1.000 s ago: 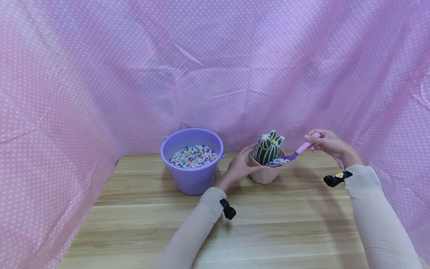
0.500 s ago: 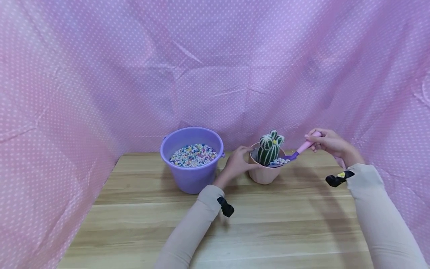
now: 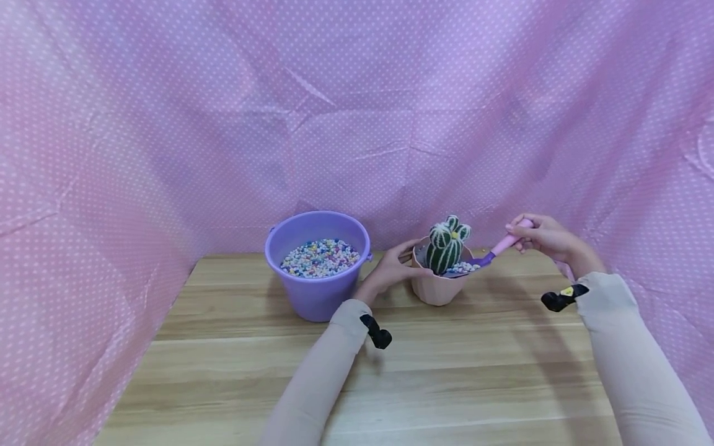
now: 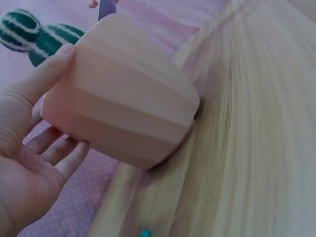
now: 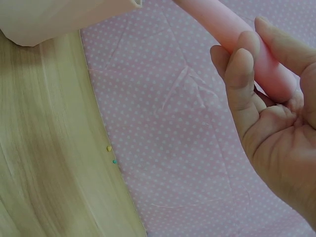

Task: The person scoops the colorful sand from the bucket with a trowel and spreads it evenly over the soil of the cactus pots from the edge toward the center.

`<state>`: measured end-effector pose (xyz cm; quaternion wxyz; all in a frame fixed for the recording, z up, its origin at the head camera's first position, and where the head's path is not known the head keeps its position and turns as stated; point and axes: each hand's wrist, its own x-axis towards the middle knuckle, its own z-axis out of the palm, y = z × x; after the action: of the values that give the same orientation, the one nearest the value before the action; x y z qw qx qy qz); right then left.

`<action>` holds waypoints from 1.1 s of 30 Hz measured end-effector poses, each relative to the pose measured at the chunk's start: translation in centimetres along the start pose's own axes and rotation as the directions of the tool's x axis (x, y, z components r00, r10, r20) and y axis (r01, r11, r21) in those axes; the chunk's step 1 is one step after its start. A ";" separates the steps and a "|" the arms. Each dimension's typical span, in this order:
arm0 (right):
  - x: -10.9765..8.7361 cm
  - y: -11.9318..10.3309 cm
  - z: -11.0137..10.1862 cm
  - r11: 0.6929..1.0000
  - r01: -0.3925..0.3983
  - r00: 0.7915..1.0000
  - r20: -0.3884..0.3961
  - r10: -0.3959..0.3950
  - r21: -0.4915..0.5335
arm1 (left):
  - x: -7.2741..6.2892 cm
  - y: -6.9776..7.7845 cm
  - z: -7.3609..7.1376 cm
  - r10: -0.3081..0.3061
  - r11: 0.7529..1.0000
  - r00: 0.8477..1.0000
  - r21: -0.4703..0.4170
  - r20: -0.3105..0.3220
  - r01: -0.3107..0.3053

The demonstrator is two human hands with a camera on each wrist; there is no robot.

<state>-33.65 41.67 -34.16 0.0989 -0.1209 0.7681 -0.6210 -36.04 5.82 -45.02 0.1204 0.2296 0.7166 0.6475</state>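
In the head view, a striped green toy cactus [image 3: 444, 251] stands in a pale pink faceted flower pot [image 3: 437, 290]. My left hand [image 3: 393, 267] holds the pot from its left side. In the left wrist view the thumb [image 4: 61, 53] lies at the rim, and the other fingers bend beneath the pot wall. My right hand [image 3: 549, 238] grips the pink handle [image 5: 232, 29] of a small toy shovel [image 3: 502, 246]. The shovel's purple blade reaches over the pot's right rim, beside coloured pebbles [image 3: 462, 267]. Its tip is hidden among them.
Left of the pot stands a purple bucket [image 3: 320, 297], partly filled with multicoloured pebbles [image 3: 320, 259]. Stray yellow [image 5: 109, 148] and teal bits [image 5: 114, 161] lie near the far edge of the wooden table [image 3: 413, 384]. A pink dotted cloth [image 3: 357, 124] hangs behind and at both sides.
My left hand shifts slightly on the pot, and its forearm rises a little in view. The right hand, shovel and bucket stay almost where they were.
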 end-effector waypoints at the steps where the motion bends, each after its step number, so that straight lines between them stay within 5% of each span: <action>1: 0.0 0.0 0.0 1.000 0.001 1.000 0.001 -0.001 0.007 | 0.0 -0.1 0.0 -0.001 1.000 1.000 -0.008 -0.004 0.001; 8: -0.2 0.2 0.0 0.999 -0.001 1.000 -0.001 0.001 0.041 | -0.4 -0.1 0.7 0.016 0.999 0.999 -0.039 -0.030 -0.017; 17: -0.2 0.0 -0.3 0.998 -0.036 0.999 -0.006 0.035 -0.044 | -1.0 0.0 1.9 -0.017 0.999 0.994 -0.039 -0.111 0.013; 25: 0.1 0.0 -0.2 0.999 -0.023 0.999 0.036 0.024 -0.038 | -0.6 -1.3 1.1 -0.062 0.991 0.997 -0.124 -0.036 0.057; 33: 0.1 0.2 -0.3 0.999 -0.029 1.000 0.007 0.030 -0.028 | -0.6 -1.4 1.2 -0.068 0.988 0.997 -0.144 -0.030 0.063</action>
<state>-33.87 41.94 -34.28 0.1091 -0.1130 0.7780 -0.6084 -35.21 6.47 -46.64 0.1453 0.1855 0.6774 0.6968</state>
